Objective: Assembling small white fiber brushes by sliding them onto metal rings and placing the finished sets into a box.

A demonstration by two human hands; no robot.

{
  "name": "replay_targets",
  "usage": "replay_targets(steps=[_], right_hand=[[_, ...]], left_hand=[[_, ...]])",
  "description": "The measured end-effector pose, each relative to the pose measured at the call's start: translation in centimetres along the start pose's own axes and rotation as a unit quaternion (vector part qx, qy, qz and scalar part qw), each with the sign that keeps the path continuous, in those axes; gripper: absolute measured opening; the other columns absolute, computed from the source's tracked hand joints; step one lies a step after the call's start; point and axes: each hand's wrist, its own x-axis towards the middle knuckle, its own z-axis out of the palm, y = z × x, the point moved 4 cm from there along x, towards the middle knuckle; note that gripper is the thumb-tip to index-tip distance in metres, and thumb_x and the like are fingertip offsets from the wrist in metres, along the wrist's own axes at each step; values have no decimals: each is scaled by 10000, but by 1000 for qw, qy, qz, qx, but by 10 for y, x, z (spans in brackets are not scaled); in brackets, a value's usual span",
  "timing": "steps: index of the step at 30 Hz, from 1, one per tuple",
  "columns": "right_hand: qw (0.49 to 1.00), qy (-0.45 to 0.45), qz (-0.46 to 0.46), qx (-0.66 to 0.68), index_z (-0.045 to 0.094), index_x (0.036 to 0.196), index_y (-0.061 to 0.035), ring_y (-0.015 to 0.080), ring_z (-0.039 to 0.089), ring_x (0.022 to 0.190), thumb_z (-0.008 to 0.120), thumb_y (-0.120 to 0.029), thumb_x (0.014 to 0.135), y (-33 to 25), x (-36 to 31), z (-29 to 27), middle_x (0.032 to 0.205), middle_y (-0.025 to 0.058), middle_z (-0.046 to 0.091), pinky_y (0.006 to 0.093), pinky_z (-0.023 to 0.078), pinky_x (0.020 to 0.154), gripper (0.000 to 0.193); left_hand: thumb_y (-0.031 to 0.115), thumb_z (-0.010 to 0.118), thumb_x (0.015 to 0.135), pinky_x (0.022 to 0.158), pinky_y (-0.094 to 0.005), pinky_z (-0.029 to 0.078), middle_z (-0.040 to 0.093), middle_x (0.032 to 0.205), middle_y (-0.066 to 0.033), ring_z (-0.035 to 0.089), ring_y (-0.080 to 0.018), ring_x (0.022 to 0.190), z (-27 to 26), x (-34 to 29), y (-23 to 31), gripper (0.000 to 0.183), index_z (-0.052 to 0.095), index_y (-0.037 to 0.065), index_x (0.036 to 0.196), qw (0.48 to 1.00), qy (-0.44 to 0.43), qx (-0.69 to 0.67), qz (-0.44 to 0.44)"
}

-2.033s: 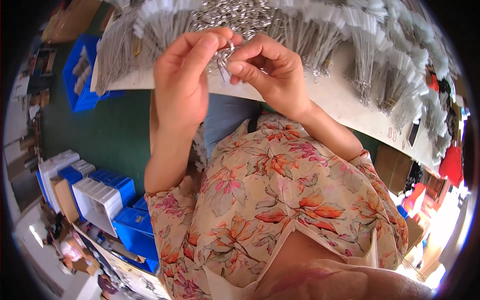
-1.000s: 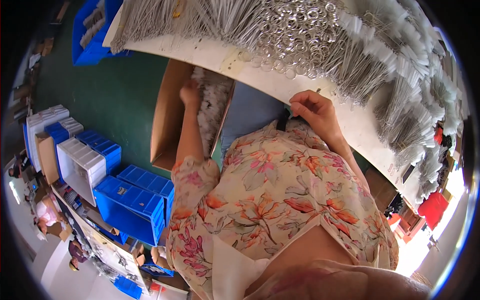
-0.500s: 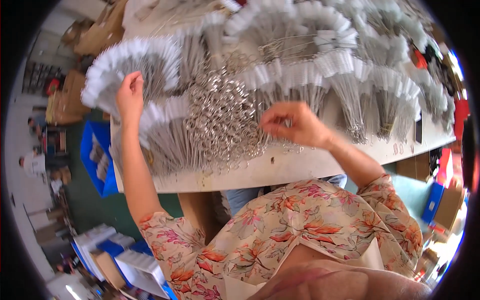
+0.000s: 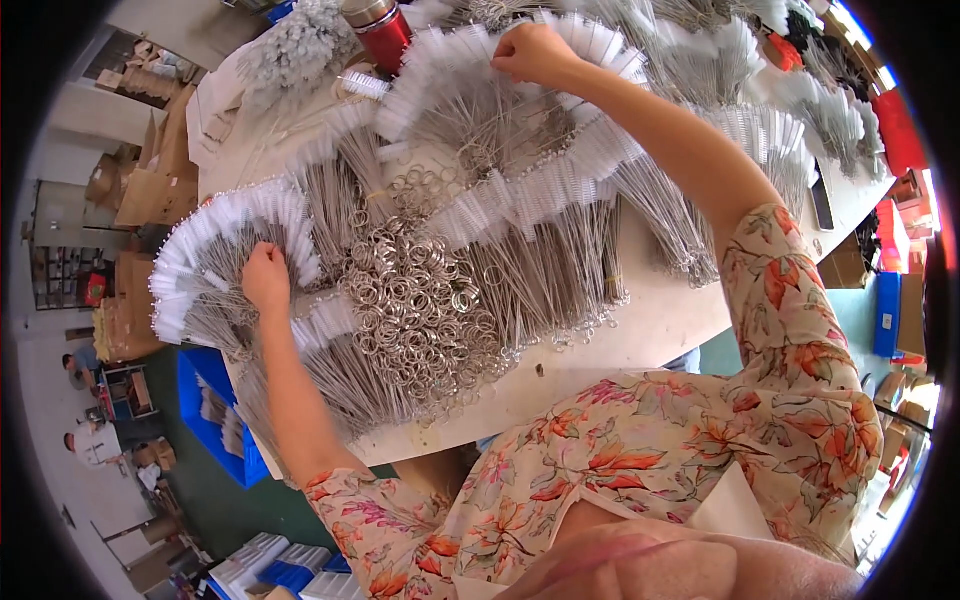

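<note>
My left hand [image 4: 266, 278] is closed over a fan of small wire brushes [image 4: 190, 265] with white bristles at the table's left end. Whatever is between its fingers is too small to make out. Farther off, my right hand [image 4: 535, 55] has its fingers pinched together at the bristle end of another wide brush fan [image 4: 425, 85]. What it grips there, if anything, is hidden. Between the bundles lies a heap of shiny metal split rings [image 4: 415, 315]. A row of brushes [image 4: 545, 240] with thin wire stems and looped ends lies to the right of the rings.
The white table [image 4: 645, 335] carries many more brush bundles to the right. A red flask [image 4: 380, 35] with a steel lid stands at the back. Below the left edge sits a blue crate [image 4: 205, 410]. Cardboard boxes [image 4: 165, 190] and people are farther left.
My right hand has gone from beside the rings to the far brush fan, its arm now stretched out. My left hand stays at the left fan. The view has shifted.
</note>
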Motion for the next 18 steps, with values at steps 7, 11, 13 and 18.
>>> replay_targets(steps=[7, 11, 13, 18], right_hand=[[998, 0, 25, 58, 690, 836, -94, 189, 632, 685, 679, -309, 696, 5, 4, 33, 756, 71, 670, 318, 499, 662, 256], [998, -16, -3, -57, 697, 902, -157, 235, 645, 782, 612, -364, 726, -6, -5, 16, 844, 60, 676, 366, 508, 713, 285], [998, 11, 4, -55, 691, 909, -171, 257, 639, 820, 590, -423, 752, -18, -23, 1, 872, 68, 671, 390, 501, 723, 313], [939, 259, -225, 33, 648, 807, -96, 292, 605, 770, 528, -298, 840, -88, -48, -103, 811, 106, 611, 408, 480, 678, 237]], left_hand=[[284, 531, 794, 634, -446, 478, 643, 788, -134, 608, -361, 746, -17, 3, -7, 191, 655, 140, 804, 994, 82, -18, -67], [269, 538, 779, 660, -441, 481, 644, 824, -141, 608, -362, 787, -15, 12, -10, 191, 667, 139, 834, 997, -28, 61, -39], [259, 568, 762, 700, -430, 478, 648, 861, -137, 612, -341, 805, -26, 9, 9, 193, 661, 105, 831, 999, 29, -3, -43], [138, 505, 841, 690, -372, 481, 638, 869, -154, 609, -286, 744, -59, 22, 23, 166, 601, 22, 909, 935, 232, -265, -25]])
